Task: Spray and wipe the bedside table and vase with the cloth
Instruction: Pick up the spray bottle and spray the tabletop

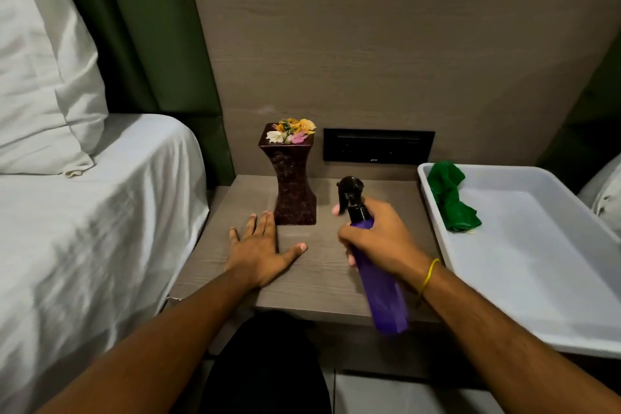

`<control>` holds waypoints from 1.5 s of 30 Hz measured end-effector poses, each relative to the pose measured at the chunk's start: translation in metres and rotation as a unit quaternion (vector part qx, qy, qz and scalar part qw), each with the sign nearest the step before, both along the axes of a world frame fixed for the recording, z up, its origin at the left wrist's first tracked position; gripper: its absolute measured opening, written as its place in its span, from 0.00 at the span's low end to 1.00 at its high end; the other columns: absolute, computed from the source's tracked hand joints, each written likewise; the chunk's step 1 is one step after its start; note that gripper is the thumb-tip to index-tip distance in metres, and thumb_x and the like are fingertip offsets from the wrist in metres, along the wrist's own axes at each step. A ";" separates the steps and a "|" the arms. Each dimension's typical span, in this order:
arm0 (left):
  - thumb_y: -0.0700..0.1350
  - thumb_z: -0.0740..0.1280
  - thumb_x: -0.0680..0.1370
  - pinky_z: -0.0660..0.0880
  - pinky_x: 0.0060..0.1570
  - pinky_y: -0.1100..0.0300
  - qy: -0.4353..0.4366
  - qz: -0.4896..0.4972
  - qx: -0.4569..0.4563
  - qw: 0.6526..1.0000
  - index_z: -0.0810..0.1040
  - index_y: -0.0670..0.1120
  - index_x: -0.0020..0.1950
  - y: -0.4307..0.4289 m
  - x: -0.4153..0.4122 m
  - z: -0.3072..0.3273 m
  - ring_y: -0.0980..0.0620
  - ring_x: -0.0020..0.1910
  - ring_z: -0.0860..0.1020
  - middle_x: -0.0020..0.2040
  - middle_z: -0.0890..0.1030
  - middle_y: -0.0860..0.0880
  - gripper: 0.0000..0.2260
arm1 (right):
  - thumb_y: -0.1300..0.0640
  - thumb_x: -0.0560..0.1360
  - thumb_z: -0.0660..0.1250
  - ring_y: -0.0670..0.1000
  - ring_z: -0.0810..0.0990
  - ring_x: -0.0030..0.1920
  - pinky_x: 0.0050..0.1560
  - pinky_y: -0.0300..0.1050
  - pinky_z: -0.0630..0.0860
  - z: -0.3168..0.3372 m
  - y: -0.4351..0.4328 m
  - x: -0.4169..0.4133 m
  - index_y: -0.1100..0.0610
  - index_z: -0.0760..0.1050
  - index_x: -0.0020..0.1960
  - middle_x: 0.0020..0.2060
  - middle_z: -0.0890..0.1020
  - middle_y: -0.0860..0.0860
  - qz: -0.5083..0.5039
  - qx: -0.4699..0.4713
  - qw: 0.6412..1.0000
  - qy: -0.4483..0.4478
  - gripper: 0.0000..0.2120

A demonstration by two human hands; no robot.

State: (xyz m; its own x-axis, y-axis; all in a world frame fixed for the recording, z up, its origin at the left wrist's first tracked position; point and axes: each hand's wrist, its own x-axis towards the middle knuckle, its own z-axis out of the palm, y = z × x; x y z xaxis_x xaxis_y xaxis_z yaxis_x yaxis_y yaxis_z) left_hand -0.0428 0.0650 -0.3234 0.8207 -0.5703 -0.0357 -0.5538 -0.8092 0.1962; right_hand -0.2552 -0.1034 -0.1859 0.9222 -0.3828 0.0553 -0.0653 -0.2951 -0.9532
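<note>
Two hands: my left hand (260, 250) is lying flat on the table (316, 276), fingers spread wide, holding nothing; my right hand (381, 239) is wrapping its grip tight around the spray bottle (379, 282).
Left edge: the table is ending just beside the bed (100, 228), whose white sheet is hanging down along that side.
Right edge: the white tray (537, 262) is sitting at the table's right side, its near corner overhanging the front edge, and my right forearm is crossing in front of it.
Back edge: the table is meeting the wood wall panel, where a black switch plate (378, 145) is sitting above the surface.
Open room: bare tabletop is showing between my two hands and in front of the vase; the strip between the vase and the bottle's head is also lying open.
Vase: the dark vase (292, 185) is standing upright toward the back left of the table, with flowers (292, 131) at its mouth; my left fingertips (265, 215) are lying just beside its base, and I cannot tell whether they are touching it.
Spray bottle: the purple body is tilting back toward me, the black nozzle is pointing forward and slightly left, near the vase's right side but apart from it.
Cloth: the green cloth (450, 202) is lying bunched in the tray's far left corner, to the right of my right hand and apart from it.
</note>
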 end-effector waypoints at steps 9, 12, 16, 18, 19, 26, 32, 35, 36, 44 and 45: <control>0.88 0.42 0.68 0.42 0.82 0.33 -0.005 0.004 -0.015 1.000 0.44 0.49 0.89 0.001 0.002 -0.004 0.45 0.88 0.47 0.90 0.50 0.49 0.60 | 0.65 0.76 0.70 0.52 0.82 0.27 0.36 0.54 0.84 -0.016 -0.007 -0.012 0.63 0.79 0.54 0.35 0.82 0.56 -0.032 0.001 0.997 0.073 0.07; 0.88 0.42 0.68 0.43 0.82 0.32 -0.007 0.004 -0.016 1.000 0.44 0.50 0.89 0.001 0.002 -0.004 0.45 0.88 0.47 0.90 0.50 0.49 0.60 | 0.66 0.75 0.70 0.53 0.83 0.27 0.33 0.49 0.83 -0.013 -0.008 -0.018 0.56 0.77 0.62 0.36 0.83 0.57 -0.040 0.020 0.997 0.069 0.16; 0.88 0.43 0.68 0.44 0.83 0.32 0.004 -0.001 -0.020 1.000 0.44 0.49 0.89 0.003 0.001 -0.002 0.45 0.88 0.47 0.90 0.50 0.48 0.60 | 0.68 0.76 0.70 0.57 0.83 0.30 0.35 0.50 0.82 0.002 -0.012 -0.030 0.54 0.73 0.69 0.37 0.83 0.59 -0.026 0.036 0.998 0.046 0.24; 0.88 0.44 0.68 0.44 0.83 0.32 0.012 -0.007 -0.033 0.999 0.45 0.50 0.89 0.004 -0.001 0.001 0.44 0.88 0.49 0.90 0.52 0.47 0.60 | 0.69 0.76 0.70 0.57 0.83 0.30 0.33 0.51 0.83 0.017 -0.020 -0.040 0.53 0.74 0.70 0.37 0.83 0.58 -0.036 0.050 0.998 0.007 0.25; 0.88 0.46 0.68 0.45 0.83 0.33 0.021 -0.009 -0.048 0.999 0.45 0.50 0.89 0.005 -0.001 0.005 0.44 0.88 0.51 0.90 0.54 0.47 0.60 | 0.70 0.76 0.69 0.56 0.83 0.29 0.33 0.52 0.84 0.025 -0.027 -0.047 0.54 0.74 0.70 0.36 0.83 0.57 -0.044 0.053 0.997 -0.019 0.24; 0.84 0.64 0.68 0.66 0.77 0.31 0.005 0.013 -0.311 0.950 0.51 0.55 0.88 0.000 0.006 0.074 0.40 0.82 0.67 0.85 0.66 0.44 0.58 | 0.71 0.77 0.68 0.51 0.82 0.28 0.33 0.51 0.83 0.065 -0.104 -0.095 0.57 0.80 0.62 0.36 0.83 0.54 -0.193 0.020 0.967 -0.167 0.17; 0.78 0.66 0.74 0.62 0.74 0.25 -0.194 -0.047 -0.318 0.927 0.56 0.53 0.86 -0.045 0.040 0.177 0.42 0.83 0.64 0.85 0.64 0.46 0.49 | 0.68 0.78 0.68 0.48 0.82 0.32 0.41 0.49 0.85 0.045 -0.161 -0.127 0.57 0.77 0.68 0.41 0.82 0.63 -0.285 -0.075 0.939 -0.180 0.20; 0.82 0.61 0.73 0.60 0.74 0.23 -0.171 -0.077 -0.249 0.950 0.59 0.55 0.86 -0.068 0.057 0.210 0.41 0.83 0.65 0.86 0.64 0.48 0.49 | 0.68 0.79 0.65 0.49 0.83 0.33 0.46 0.47 0.84 0.023 -0.177 -0.139 0.58 0.79 0.66 0.38 0.82 0.61 -0.308 -0.072 0.932 -0.178 0.17; 0.84 0.59 0.72 0.59 0.74 0.23 -0.146 -0.081 -0.215 0.962 0.60 0.55 0.86 -0.076 0.061 0.218 0.40 0.82 0.66 0.86 0.66 0.48 0.50 | 0.68 0.80 0.64 0.50 0.83 0.33 0.44 0.44 0.84 0.016 -0.181 -0.144 0.56 0.79 0.66 0.35 0.82 0.57 -0.309 -0.063 0.932 -0.177 0.18; 0.87 0.58 0.64 0.71 0.67 0.47 0.037 -0.129 -0.075 0.988 0.69 0.50 0.82 -0.100 0.080 0.221 0.40 0.71 0.75 0.78 0.76 0.43 0.57 | 0.66 0.82 0.64 0.50 0.82 0.33 0.41 0.39 0.83 0.000 -0.193 -0.153 0.56 0.80 0.64 0.35 0.79 0.59 -0.292 -0.048 0.938 -0.180 0.13; 0.88 0.57 0.63 0.71 0.64 0.48 0.033 -0.133 -0.078 0.988 0.73 0.50 0.79 -0.100 0.081 0.219 0.42 0.67 0.77 0.74 0.79 0.44 0.57 | 0.65 0.82 0.64 0.50 0.82 0.33 0.42 0.39 0.83 0.001 -0.192 -0.153 0.57 0.80 0.64 0.36 0.79 0.61 -0.291 -0.052 0.939 -0.177 0.13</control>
State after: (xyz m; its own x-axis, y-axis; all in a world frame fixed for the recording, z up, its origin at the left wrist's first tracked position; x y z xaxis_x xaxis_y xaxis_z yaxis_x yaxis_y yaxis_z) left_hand 0.0377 -0.0353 -0.1039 0.6397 -0.7683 0.0213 -0.7248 -0.5939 0.3492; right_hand -0.4086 -0.2949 -0.1852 0.4752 -0.7915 0.3843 0.0705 -0.4011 -0.9133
